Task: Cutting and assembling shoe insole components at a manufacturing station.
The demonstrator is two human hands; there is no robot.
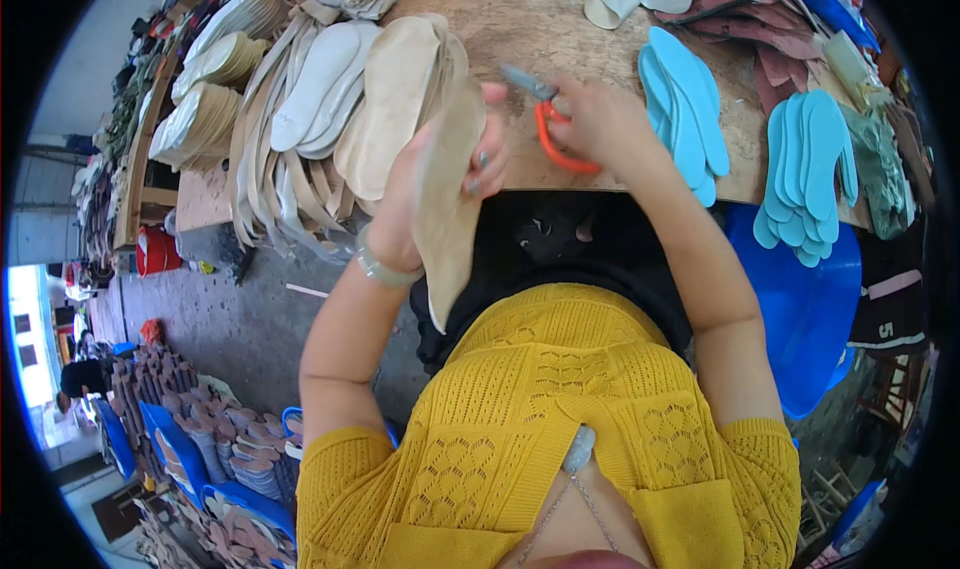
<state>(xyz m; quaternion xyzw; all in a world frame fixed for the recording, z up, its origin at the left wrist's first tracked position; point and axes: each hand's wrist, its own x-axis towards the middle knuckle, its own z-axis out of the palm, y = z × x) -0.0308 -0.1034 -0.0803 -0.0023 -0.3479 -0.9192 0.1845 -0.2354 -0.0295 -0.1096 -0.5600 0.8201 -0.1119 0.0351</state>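
My left hand [488,159] is closed round a beige insole [450,209], which is held upright over the table's front edge and partly hides the hand. In my right hand [605,124] is a pair of scissors with orange handles [548,147]; the grey blades point up and left, a little apart from the insole. Just behind the left hand lies a stack of beige insoles [395,94], with white insoles [318,94] beside it. To the right of my right hand are light-blue insoles [690,109].
The wooden table [500,19] has more cream insole piles [195,124] at its left and dark-red pieces [725,9] at the back right. More blue insoles [810,159] overhang the right front edge, above a blue tub [800,309]. A red bucket [157,252] stands on the left floor.
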